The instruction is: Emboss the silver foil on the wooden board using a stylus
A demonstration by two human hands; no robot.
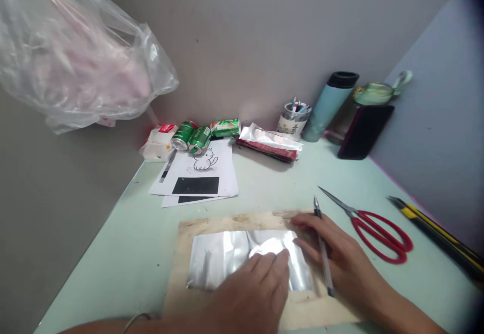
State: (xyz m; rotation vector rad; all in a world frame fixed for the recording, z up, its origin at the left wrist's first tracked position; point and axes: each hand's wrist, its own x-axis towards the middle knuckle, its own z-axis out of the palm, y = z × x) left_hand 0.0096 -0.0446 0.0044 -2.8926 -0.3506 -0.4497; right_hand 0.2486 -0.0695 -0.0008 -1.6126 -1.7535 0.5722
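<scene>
A shiny silver metal sheet [212, 253], slightly buckled, lies on a pale wooden board [177, 273]. My left hand [253, 288] rests flat across the sheet's lower middle, its fingers stretched out and covering part of it. At the sheet's right end is my right hand [336, 253]. A clear pen [323, 253] with a black grip is held in it, the tip pointing away from me. The right thumb and forefinger reach toward the sheet's upper right corner; whether they touch it, I cannot tell.
Right of the board lie red-handled scissors [378, 228] and a yellow-black utility knife [434, 228]. Behind are printed papers [227, 172], crumpled green cans [200, 140], a foil pouch [268, 142], a pen cup [293, 122], a blue bottle [328, 107] and a phone [365, 132]. A plastic bag [86, 66] hangs upper left.
</scene>
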